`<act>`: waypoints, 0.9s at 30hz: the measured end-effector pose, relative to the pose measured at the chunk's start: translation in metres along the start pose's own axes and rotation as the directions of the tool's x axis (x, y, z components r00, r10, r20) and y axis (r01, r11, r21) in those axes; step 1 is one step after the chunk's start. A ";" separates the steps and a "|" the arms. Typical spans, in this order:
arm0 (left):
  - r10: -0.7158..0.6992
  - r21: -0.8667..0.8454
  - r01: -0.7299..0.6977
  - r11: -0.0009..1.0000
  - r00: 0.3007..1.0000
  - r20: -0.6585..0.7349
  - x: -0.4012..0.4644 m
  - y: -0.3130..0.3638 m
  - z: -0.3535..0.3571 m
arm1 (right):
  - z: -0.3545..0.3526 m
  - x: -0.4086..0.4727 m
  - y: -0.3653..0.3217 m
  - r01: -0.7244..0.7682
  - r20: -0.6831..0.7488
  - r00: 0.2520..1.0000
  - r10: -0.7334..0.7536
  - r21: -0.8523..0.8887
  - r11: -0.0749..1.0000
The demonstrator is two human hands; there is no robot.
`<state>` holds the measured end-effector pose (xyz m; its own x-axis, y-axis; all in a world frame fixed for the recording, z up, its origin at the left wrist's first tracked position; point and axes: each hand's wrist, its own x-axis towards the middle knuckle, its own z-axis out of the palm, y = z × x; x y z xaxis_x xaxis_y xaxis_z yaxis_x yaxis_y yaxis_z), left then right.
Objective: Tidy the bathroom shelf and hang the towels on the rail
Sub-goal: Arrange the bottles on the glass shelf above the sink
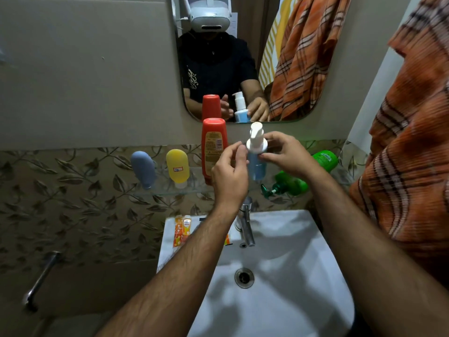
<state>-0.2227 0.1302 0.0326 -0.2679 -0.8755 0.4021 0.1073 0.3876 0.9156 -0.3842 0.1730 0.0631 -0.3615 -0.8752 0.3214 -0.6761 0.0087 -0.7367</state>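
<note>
A blue pump bottle (257,166) with a white pump head stands upright over the glass shelf (170,190). My right hand (286,156) pinches it just under the pump collar. My left hand (229,173) hovers beside it with loosely curled fingers, holding nothing. On the shelf stand a grey-blue tube (143,169), a yellow tube (177,167) and a tall red bottle (213,149). A green pump bottle (289,184) lies on its side at the right, with a second green bottle (325,160) behind it. An orange checked towel (410,132) hangs at the right.
A white basin (291,251) with a chrome tap (246,224) lies below the shelf. Orange sachets (182,229) rest on the basin's left rim. A mirror (243,57) above the shelf reflects the bottles and towel. A metal pipe (41,278) sticks out of the wall at lower left.
</note>
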 end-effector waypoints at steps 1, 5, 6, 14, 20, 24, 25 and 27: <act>-0.030 0.030 0.029 0.999 0.999 0.029 -0.001 -0.005 0.002 | -0.002 0.001 0.001 -0.010 -0.001 1.000 0.010 0.040 0.999; -0.186 0.210 0.145 0.967 0.965 0.187 -0.003 -0.026 0.011 | -0.002 0.000 0.003 -0.061 0.028 0.998 0.058 0.148 0.987; -0.201 0.239 0.152 0.959 0.959 0.197 -0.002 -0.030 0.013 | -0.001 -0.001 0.003 -0.073 0.031 0.997 0.069 0.170 0.983; -0.167 0.314 0.115 0.942 0.975 0.145 -0.003 -0.045 0.021 | -0.001 -0.008 0.013 -0.119 0.113 0.988 0.103 0.152 0.981; -0.089 0.361 0.049 0.931 0.992 0.094 -0.005 -0.047 0.026 | 0.004 -0.005 0.020 -0.099 0.050 0.994 0.102 -0.045 0.994; -0.071 0.382 0.043 0.923 0.996 0.060 -0.005 -0.046 0.028 | 0.010 -0.005 0.018 -0.087 -0.021 0.996 0.085 -0.127 0.988; -0.072 0.384 0.046 0.922 0.996 0.052 -0.005 -0.046 0.029 | 0.010 -0.005 0.018 -0.088 -0.025 0.996 0.086 -0.135 0.987; -0.074 0.391 0.052 0.919 0.996 0.041 -0.005 -0.046 0.029 | 0.011 -0.005 0.018 -0.087 -0.030 0.996 0.083 -0.146 0.986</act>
<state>-0.2537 0.1253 -0.0119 -0.3144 -0.8890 0.3329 -0.2893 0.4238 0.8583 -0.3873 0.1724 0.0421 -0.4353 -0.8568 0.2765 -0.7286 0.1549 -0.6672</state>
